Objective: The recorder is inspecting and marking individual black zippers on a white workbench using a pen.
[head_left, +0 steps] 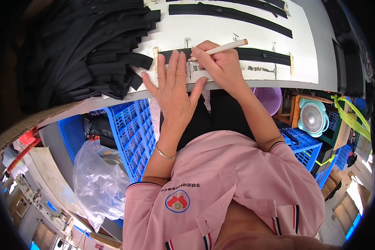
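A black fabric strip (251, 54) lies lengthwise along the near edge of a white board (304, 50), between taped marks. My left hand (171, 83) rests flat on the strip's left part, its fingers stretched out and spread. In my right hand (221, 62) is a white pencil (229, 46), gripped near its point. That point meets the strip just right of my left fingertips. Another black strip (237, 18) with a button-like disc lies farther back on the board. Close by on the left, a large heap of black strips (100, 54) covers the table.
Below the table's left side stands a blue plastic crate (131, 133) beside a clear plastic bag (98, 179). To the right are a purple basket (267, 100), a small turquoise fan (313, 118) and a blue stool (302, 141). A cardboard edge (37, 123) borders the heap.
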`<action>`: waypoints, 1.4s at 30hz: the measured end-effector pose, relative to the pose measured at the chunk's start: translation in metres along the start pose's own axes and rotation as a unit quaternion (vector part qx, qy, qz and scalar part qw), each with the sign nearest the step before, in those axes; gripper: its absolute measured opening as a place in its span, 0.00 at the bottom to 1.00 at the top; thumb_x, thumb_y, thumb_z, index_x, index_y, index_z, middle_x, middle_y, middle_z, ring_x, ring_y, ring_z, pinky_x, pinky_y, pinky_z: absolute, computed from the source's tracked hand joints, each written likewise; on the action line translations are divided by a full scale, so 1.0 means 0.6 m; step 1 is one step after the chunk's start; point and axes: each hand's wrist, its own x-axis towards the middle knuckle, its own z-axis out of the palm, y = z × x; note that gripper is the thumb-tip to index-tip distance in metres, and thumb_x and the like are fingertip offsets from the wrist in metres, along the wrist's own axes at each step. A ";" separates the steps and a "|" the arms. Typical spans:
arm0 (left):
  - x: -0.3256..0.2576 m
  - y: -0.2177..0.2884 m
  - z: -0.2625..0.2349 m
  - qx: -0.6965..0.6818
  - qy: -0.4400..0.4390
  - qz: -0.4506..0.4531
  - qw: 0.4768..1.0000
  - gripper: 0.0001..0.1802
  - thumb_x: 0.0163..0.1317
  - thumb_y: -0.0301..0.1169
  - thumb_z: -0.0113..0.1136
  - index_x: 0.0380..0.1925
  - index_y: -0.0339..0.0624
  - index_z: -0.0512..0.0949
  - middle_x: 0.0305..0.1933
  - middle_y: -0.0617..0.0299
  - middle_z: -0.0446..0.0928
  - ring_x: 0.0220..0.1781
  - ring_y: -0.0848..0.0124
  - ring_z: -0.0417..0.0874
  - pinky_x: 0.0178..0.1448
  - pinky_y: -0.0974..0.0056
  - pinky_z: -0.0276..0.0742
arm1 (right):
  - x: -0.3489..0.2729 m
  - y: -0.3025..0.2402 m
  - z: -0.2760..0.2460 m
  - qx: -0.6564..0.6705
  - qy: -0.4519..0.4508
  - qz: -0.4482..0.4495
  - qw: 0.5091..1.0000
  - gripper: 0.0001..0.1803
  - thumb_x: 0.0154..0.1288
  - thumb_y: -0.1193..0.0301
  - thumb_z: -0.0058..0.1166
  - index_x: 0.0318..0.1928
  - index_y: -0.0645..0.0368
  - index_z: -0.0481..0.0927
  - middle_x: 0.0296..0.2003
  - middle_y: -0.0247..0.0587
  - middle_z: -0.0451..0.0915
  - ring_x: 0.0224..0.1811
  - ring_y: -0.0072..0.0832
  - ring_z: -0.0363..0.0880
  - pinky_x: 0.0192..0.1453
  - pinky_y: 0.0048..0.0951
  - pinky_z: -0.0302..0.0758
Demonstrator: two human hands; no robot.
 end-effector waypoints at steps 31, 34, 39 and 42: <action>0.008 0.022 -0.004 0.025 -0.029 0.006 0.999 0.39 0.67 0.49 0.67 0.72 0.42 0.71 0.79 0.58 0.66 0.84 0.52 0.57 0.81 0.33 0.33 | -0.024 0.025 -0.140 -0.157 0.140 -0.009 0.978 0.14 0.76 0.64 0.56 0.34 0.60 0.83 0.15 0.32 0.71 0.17 0.21 0.69 0.24 0.26 0.66; 0.029 0.061 0.007 -0.048 -0.019 0.061 0.997 0.35 0.67 0.44 0.67 0.70 0.41 0.72 0.76 0.55 0.69 0.80 0.52 0.62 0.82 0.37 0.42 | -0.025 0.024 -0.142 -0.166 0.133 -0.010 0.977 0.13 0.77 0.66 0.56 0.36 0.61 0.84 0.18 0.30 0.74 0.20 0.17 0.69 0.25 0.24 0.65; 0.073 0.102 0.059 -0.140 0.042 0.108 0.983 0.11 0.64 0.28 0.69 0.46 0.41 0.87 0.51 0.60 0.84 0.55 0.59 0.80 0.64 0.56 0.67 | -0.026 0.029 -0.141 -0.128 0.124 0.010 0.984 0.13 0.77 0.67 0.56 0.37 0.64 0.85 0.22 0.28 0.78 0.23 0.13 0.68 0.27 0.21 0.65; 0.083 0.102 0.073 -0.137 0.057 0.083 0.986 0.07 0.62 0.28 0.70 0.40 0.43 0.88 0.47 0.64 0.84 0.52 0.63 0.80 0.60 0.59 0.67 | -0.026 0.024 -0.139 -0.123 0.126 0.012 0.984 0.13 0.77 0.67 0.56 0.37 0.64 0.85 0.22 0.28 0.78 0.23 0.12 0.67 0.27 0.20 0.64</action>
